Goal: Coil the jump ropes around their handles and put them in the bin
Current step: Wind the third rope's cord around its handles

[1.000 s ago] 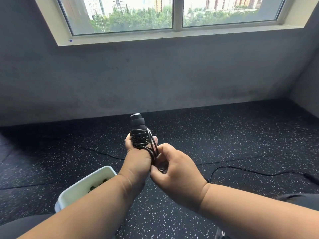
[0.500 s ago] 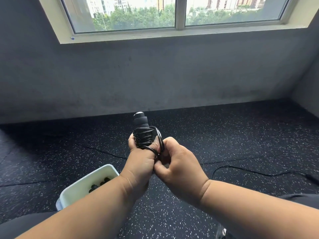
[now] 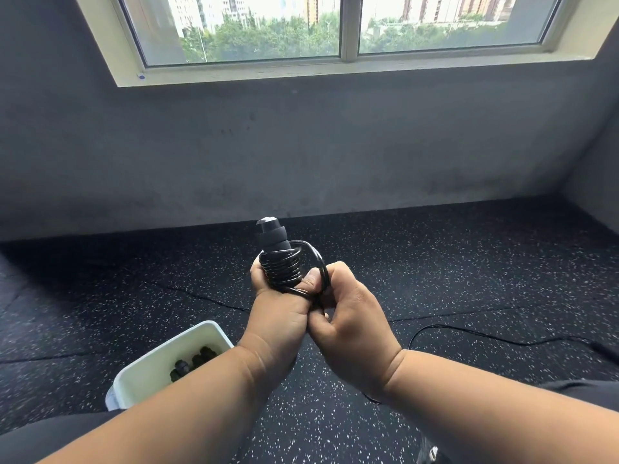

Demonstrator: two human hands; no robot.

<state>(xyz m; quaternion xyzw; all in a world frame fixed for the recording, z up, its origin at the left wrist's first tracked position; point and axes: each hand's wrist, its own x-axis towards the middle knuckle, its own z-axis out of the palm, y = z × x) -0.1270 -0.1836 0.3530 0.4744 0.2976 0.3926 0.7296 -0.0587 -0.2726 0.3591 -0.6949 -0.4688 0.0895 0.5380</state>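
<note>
We hold the handle [image 3: 275,242] upright in our left hand [image 3: 281,309], fingers curled round its lower part and the thumb pressed against the stacked turns of rope [image 3: 280,270]; the coil sits tight around the handle just above our fist, and the bare cap of the handle stands clear above it; one loose loop arcs out from the top of the coil to the right and runs down into our right hand [image 3: 351,326], whose fingers are curled around it, the two hands touching knuckle to knuckle; the whole bundle is raised in front of us, above the floor [image 3: 435,262] and up and to the right of the bin [image 3: 204,329]; the bin is white, stands on the floor beside our left forearm, and holds dark handles [image 3: 192,361]; a thin black cord [image 3: 485,334] lies on the floor to the right; a grey wall [image 3: 301,145] and a window [image 3: 348,28] face us.
</note>
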